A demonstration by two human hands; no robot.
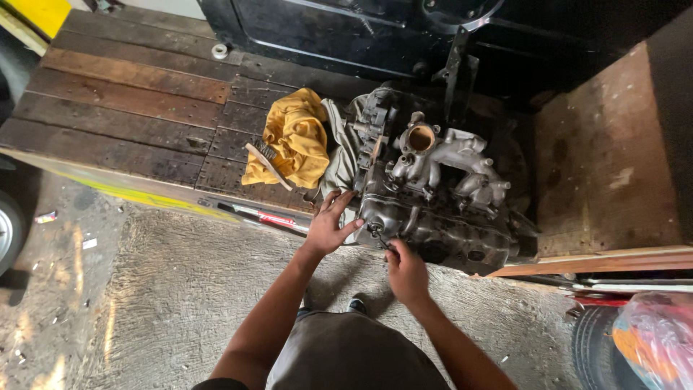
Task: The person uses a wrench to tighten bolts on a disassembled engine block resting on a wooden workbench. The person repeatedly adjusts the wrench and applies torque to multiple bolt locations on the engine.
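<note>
Two hands are working at the near end of a grimy metal engine (pixel 440 195) that is sitting on the edge of a dark plank platform. Right hand (pixel 408 273) is curling its fingers (pixel 395 254) closed around a small dark tool (pixel 380 237), its tip pressing at a fitting low on the engine's near face; what kind of tool, too small to tell. Left hand (pixel 328 225) is lying flat and spread against the casing's corner, gripping nothing, seemingly bracing the block while the other hand is working. Just beside the engine, a yellow rag (pixel 296 137) is bunching over grey cloth, a wire brush (pixel 264 160) resting on it, within reach. Red-handled tools (pixel 263 217) are lying along the platform lip. Farther back, a white tape roll (pixel 219 51) is sitting on the planks (pixel 130 108).
</note>
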